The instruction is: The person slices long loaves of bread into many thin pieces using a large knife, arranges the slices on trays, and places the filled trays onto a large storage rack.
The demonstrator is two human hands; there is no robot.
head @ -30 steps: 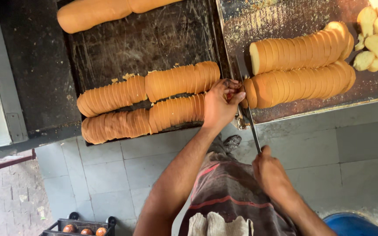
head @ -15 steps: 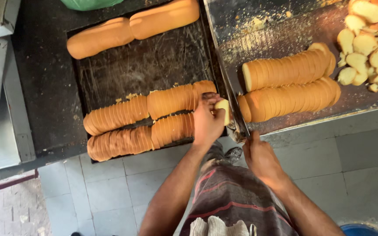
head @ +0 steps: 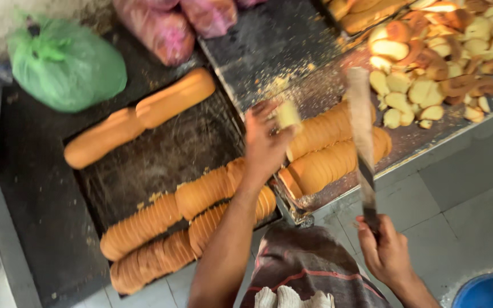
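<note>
Bread slice (head: 287, 116) pinched in left hand (head: 265, 145); knife (head: 362, 142) in right hand (head: 388, 254).

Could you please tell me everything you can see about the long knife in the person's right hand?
The knife has a long, flat, pale blade, blurred in this picture, and a dark handle. The right hand grips the handle at the lower end, fingers wrapped round it. The blade points up and away from the person, over the sliced loaves on the metal tray; whether it touches them I cannot tell. Its tip ends near the pile of loose slices. The left hand is apart from it, holding a small pale piece.
</note>
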